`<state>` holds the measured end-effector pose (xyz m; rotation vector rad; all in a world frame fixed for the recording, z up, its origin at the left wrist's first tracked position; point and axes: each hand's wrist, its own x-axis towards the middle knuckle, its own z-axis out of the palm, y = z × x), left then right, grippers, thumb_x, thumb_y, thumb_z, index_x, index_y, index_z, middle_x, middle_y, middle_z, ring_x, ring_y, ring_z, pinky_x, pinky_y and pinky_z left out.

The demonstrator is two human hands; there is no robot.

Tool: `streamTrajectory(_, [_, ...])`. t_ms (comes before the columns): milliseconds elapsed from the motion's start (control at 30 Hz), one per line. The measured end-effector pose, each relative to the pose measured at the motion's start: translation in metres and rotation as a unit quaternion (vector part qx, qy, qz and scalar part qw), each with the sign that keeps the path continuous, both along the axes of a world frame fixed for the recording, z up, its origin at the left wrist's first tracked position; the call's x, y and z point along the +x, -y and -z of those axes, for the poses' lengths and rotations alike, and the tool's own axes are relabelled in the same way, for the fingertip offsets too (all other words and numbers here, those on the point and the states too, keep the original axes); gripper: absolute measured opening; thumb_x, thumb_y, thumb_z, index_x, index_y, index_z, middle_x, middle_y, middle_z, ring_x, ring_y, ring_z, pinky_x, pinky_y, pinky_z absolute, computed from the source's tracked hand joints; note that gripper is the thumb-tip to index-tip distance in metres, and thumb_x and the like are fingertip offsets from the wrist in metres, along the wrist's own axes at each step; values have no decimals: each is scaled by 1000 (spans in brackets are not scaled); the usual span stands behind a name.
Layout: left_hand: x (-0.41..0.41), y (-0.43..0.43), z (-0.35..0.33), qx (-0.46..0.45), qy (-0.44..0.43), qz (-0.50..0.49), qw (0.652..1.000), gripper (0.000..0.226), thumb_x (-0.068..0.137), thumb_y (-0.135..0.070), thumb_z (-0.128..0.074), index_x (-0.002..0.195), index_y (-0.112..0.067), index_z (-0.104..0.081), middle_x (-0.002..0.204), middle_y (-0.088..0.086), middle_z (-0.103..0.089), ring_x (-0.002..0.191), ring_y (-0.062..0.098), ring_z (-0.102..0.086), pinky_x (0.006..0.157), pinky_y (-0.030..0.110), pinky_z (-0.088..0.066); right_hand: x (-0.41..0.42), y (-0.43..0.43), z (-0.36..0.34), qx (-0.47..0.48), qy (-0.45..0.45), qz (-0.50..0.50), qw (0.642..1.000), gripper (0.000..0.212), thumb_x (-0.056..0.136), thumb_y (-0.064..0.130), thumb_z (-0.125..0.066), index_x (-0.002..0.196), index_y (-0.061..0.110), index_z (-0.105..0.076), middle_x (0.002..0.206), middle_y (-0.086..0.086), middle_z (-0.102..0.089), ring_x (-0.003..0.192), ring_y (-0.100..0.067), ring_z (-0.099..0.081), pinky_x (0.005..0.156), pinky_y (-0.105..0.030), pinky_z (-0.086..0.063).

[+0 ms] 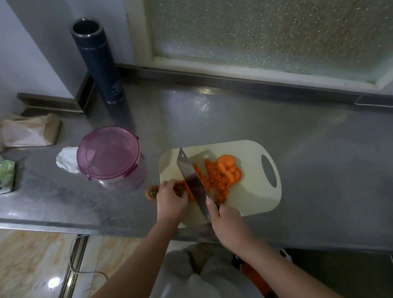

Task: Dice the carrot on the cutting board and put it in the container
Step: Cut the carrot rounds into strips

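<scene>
The lidded container (110, 155) stands on the surface left of the cutting board (253, 190). At the board's left edge the left hand (172, 200) pins the uncut carrot piece (185, 190), its grip curled over it and hiding most of it — long axis not determinable. Just right of those fingers the knife (191, 182) lies slantwise, the right hand (227, 219) with its grip closed round the hidden handle — diced bits (216, 181) lie right of the blade.

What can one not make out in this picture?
Head view, carrot piece being cut: mostly hidden by the left hand and the knife.
Head view, knife handle: covered by the right hand.
Head view, inside of the container: hidden by its purple lid.
</scene>
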<state>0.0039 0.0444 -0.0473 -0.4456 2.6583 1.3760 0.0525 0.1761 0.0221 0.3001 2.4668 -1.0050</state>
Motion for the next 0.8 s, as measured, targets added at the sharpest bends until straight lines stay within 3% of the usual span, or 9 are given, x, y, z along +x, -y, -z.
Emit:
streamTrajectory(267, [-4, -1, -1, 23, 26, -20, 999, 24, 79, -11, -67, 102, -6, -64, 101, 10, -60, 92, 23, -57, 84, 31, -48, -2, 5, 1, 7, 0, 14, 1000, 54, 100, 46, -26, 60, 15, -45, 66, -4, -51, 70, -23, -55, 67, -34, -45])
streamTrajectory(500, [-6, 0, -2, 29, 40, -28, 998, 20, 79, -13, -65, 97, -7, -63, 97, 8, -61, 87, 21, -59, 75, 26, -46, -2, 6, 2, 24, -11, -5, 1000, 54, 99, 47, -25, 60, 16, -46, 65, -5, -54, 72, -25, -60, 72, -38, -49])
streamTrajectory(800, [-13, 1, -3, 6, 80, -23, 997, 9, 81, -18, -67, 84, -14, -60, 92, 5, -64, 82, 21, -60, 68, 31, -50, -2, 6, 0, 32, -5, 3, 999, 50, 100, 45, -25, 68, 15, -50, 68, 0, -52, 73, -18, -56, 67, -27, -40])
